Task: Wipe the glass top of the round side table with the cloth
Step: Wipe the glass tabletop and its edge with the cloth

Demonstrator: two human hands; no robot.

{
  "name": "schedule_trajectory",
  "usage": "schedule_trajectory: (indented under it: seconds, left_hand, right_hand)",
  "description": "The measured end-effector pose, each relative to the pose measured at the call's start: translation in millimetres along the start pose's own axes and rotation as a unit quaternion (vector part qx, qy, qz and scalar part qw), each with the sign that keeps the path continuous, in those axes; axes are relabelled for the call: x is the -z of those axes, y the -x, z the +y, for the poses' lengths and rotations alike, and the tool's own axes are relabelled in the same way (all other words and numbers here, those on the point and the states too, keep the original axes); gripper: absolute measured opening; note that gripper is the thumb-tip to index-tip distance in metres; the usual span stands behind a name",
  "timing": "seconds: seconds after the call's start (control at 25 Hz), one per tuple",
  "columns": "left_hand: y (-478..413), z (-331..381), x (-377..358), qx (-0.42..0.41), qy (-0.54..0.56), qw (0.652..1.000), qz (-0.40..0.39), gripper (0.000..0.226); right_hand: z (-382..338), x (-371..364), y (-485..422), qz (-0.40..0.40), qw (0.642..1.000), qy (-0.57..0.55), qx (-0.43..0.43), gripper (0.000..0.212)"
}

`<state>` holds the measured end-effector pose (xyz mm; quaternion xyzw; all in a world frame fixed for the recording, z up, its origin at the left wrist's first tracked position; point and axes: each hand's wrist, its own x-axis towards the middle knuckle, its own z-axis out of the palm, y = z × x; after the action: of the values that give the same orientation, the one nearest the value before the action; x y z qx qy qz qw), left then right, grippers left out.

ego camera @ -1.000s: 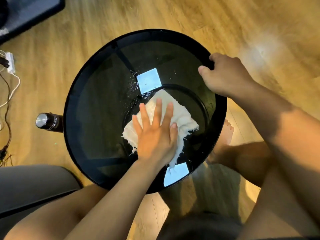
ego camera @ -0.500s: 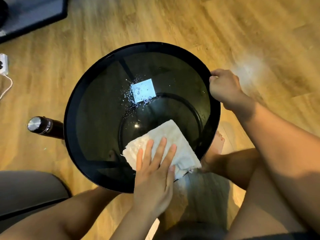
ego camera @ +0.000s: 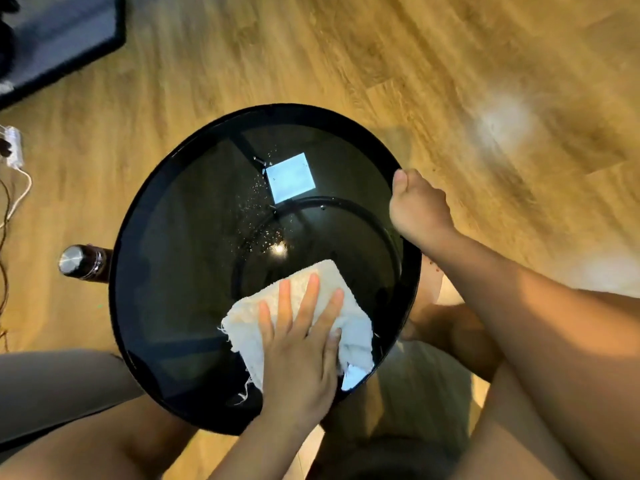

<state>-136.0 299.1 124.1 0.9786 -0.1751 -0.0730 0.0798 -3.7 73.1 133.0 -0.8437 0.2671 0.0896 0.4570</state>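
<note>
The round side table [ego camera: 166, 271] has a dark glass top in a black rim and stands on a wooden floor. A folded white cloth [ego camera: 311, 282] lies on the near part of the glass. My left hand [ego camera: 301, 344] presses flat on the cloth with straight, spread fingers. My right hand [ego camera: 419, 206] grips the table's right rim with curled fingers. Water droplets [ego camera: 259, 233] speckle the glass near the centre, beside a bright square reflection [ego camera: 291, 178].
A dark bottle with a metal cap [ego camera: 81, 261] stands on the floor just left of the table. A white plug and cables [ego camera: 14, 150] lie at the far left. A dark mat [ego camera: 59, 39] fills the top left corner. My legs flank the table.
My left hand has dragged the cloth from the middle of the glass toward the near edge. My right hand has kept hold of the right rim.
</note>
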Motion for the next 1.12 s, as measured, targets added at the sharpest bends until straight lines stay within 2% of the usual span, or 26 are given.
schedule_trajectory:
  seconds: [0.16, 0.32, 0.48, 0.6, 0.68, 0.8, 0.92, 1.04, 1.12]
  left_hand:
    - [-93.1, 19.3, 7.4, 0.004, 0.05, 0.999, 0.01, 0.054]
    - [-178.3, 21.5, 12.8, -0.019, 0.036, 0.999, 0.018, 0.047]
    - [-115.9, 18.4, 7.6, -0.072, 0.055, 0.995, 0.04, 0.047]
    - [-22.0, 18.1, 7.8, -0.117, 0.049, 0.992, -0.015, 0.044]
    - [6.3, 13.0, 8.9, -0.139, 0.041, 0.988, -0.044, 0.045]
    - [-38.6, 16.6, 6.4, -0.179, -0.034, 0.983, -0.038, 0.049]
    - [-111.1, 33.6, 9.2, -0.125, -0.02, 0.991, -0.029, 0.052]
    - [-159.8, 42.5, 15.3, -0.09, -0.004, 0.995, -0.045, 0.049]
    - [-164.5, 44.9, 15.9, -0.092, 0.002, 0.995, -0.024, 0.049]
  right_hand:
    - [9.7, -9.3, 3.3, 0.004, 0.993, -0.118, -0.016, 0.041]
    - [9.7, -11.2, -3.7, 0.02, 0.988, -0.151, -0.023, 0.045]
    - [11.6, -15.7, -8.9, 0.031, 0.971, -0.232, -0.043, 0.045]
    - [12.3, -15.1, -10.0, 0.034, 0.973, -0.223, -0.05, 0.043]
    - [12.9, -15.3, -8.9, 0.034, 0.975, -0.213, -0.057, 0.038]
    - [12.4, -15.8, -6.6, 0.045, 0.977, -0.196, -0.066, 0.035]
    - [9.2, -13.6, -6.8, 0.05, 0.982, -0.176, -0.055, 0.041]
    - [8.4, -11.5, -5.4, 0.033, 0.963, -0.254, -0.081, 0.038]
    - [5.6, -8.8, -2.0, 0.015, 0.954, -0.278, -0.111, 0.036]
